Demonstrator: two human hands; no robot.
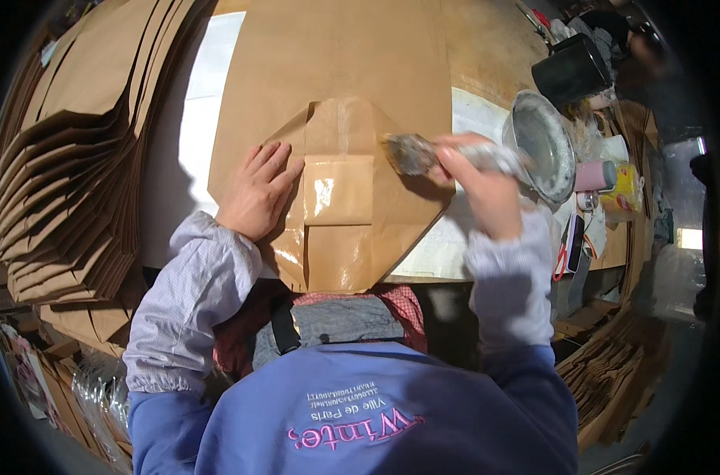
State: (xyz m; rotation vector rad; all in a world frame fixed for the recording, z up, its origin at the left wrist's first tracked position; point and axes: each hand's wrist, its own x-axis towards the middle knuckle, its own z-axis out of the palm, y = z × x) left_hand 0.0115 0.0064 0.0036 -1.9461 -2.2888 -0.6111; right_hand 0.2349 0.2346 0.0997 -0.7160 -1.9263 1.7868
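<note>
A large brown paper bag (336, 63) lies flat on the table, its near end folded out into a pointed, many-sided bottom. Shiny wet patches show on the middle panel (338, 202) and near its left and front edges. My left hand (259, 188) rests flat with fingers spread on the left side of the folded bottom. In my right hand (479, 178) is a brush (414, 153), gripped by its pale, smeared handle. The dark bristles are at the upper right flap of the folded bottom; whether they touch the paper I cannot tell.
A metal bowl (540, 146) with whitish residue stands right of the brush. Beyond it are a black container (572, 70), a pink cup (591, 176) and red-handled scissors (562, 260). Stacked folded paper bags (67, 190) fill the left side. More brown paper (609, 372) lies lower right.
</note>
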